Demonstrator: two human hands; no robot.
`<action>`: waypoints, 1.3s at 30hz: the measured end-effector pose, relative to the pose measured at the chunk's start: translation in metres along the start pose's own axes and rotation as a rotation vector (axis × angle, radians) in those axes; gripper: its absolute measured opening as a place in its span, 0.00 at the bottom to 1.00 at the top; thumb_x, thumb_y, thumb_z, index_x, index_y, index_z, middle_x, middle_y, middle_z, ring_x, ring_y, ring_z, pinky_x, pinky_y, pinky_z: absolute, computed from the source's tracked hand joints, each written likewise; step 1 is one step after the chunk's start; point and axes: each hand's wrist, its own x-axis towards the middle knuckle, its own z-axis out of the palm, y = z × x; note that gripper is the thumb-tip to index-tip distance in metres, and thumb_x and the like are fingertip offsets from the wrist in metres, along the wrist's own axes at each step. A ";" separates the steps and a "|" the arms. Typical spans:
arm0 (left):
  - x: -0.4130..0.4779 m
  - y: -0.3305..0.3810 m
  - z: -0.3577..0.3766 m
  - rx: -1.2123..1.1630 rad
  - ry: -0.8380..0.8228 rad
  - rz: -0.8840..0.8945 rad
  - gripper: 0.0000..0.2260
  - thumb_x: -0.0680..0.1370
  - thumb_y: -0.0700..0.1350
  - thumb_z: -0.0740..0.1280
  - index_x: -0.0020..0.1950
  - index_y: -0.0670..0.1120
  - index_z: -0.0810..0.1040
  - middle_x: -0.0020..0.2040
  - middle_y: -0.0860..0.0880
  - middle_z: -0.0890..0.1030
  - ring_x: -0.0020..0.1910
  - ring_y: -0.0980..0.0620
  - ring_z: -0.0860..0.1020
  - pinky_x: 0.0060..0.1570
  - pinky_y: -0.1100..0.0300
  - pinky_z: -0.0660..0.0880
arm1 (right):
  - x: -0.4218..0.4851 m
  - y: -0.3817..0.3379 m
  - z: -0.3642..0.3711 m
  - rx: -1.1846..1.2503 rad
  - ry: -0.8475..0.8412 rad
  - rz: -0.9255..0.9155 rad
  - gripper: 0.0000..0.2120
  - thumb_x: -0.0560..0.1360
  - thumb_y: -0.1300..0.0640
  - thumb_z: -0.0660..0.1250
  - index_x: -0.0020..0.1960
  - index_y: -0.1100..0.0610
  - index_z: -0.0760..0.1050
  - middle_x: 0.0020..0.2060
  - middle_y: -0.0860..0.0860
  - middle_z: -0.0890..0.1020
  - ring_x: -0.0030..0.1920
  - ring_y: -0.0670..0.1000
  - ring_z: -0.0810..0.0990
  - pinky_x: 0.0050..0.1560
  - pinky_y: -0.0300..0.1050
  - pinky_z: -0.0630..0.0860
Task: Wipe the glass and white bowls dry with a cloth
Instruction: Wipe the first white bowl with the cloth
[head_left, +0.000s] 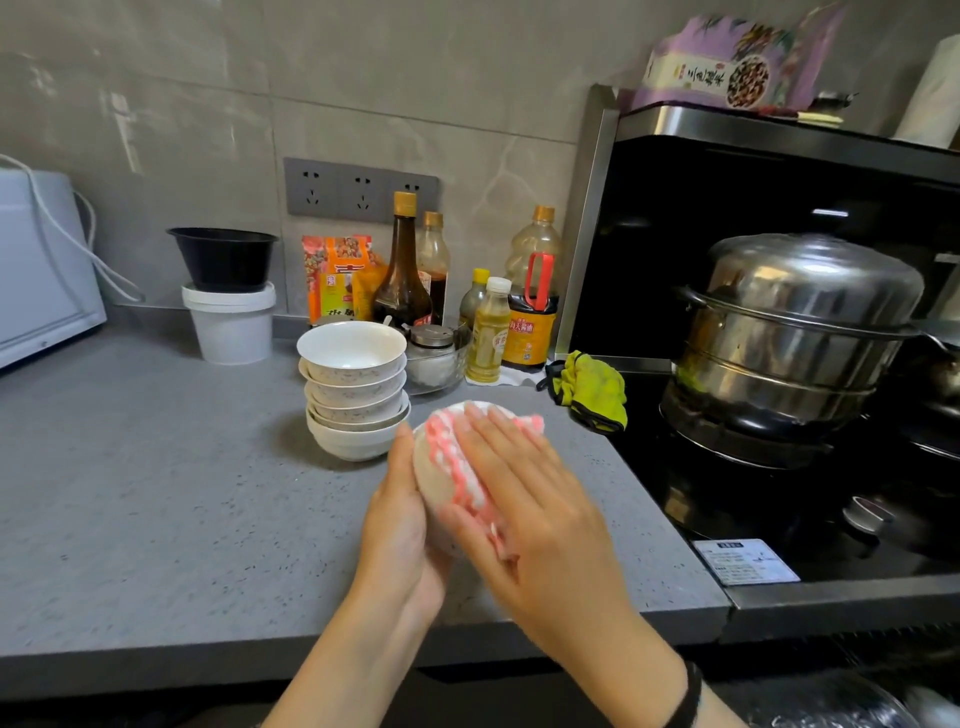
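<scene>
My left hand (397, 519) holds a white bowl (435, 480) on its side above the grey counter, fingers curled behind it. My right hand (524, 499) lies flat on a pink-and-white cloth (457, 452) and presses it against the bowl, fingers straight. A stack of several white bowls (353, 387) stands on the counter just left of and behind my hands. A glass bowl (439, 364) sits right of the stack with a small lidded jar in it.
Sauce and oil bottles (402, 265) line the back wall. A white tub with a black bowl on it (228, 317) stands at left. A yellow-green rag (592, 389) lies by the stove, where a steel steamer pot (795, 332) sits. A white appliance (36, 260) is far left.
</scene>
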 end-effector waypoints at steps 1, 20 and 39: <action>-0.001 -0.001 0.000 0.005 -0.011 0.003 0.17 0.79 0.57 0.60 0.52 0.47 0.81 0.41 0.47 0.86 0.38 0.53 0.84 0.38 0.57 0.75 | 0.003 0.003 -0.001 -0.021 -0.011 0.020 0.25 0.81 0.45 0.56 0.73 0.58 0.67 0.72 0.51 0.69 0.74 0.47 0.63 0.74 0.46 0.60; -0.003 0.002 -0.011 0.011 0.069 0.012 0.20 0.79 0.59 0.60 0.55 0.44 0.80 0.45 0.44 0.86 0.41 0.50 0.85 0.42 0.54 0.76 | -0.013 -0.008 0.010 0.044 0.060 -0.005 0.25 0.80 0.47 0.60 0.72 0.59 0.66 0.71 0.53 0.70 0.74 0.49 0.63 0.72 0.50 0.64; 0.018 -0.011 -0.029 0.267 0.083 -0.008 0.19 0.79 0.57 0.61 0.59 0.45 0.79 0.47 0.44 0.85 0.46 0.47 0.83 0.56 0.47 0.76 | 0.013 0.037 0.019 0.700 -0.134 0.663 0.16 0.80 0.42 0.55 0.49 0.47 0.79 0.37 0.39 0.81 0.35 0.39 0.77 0.34 0.35 0.69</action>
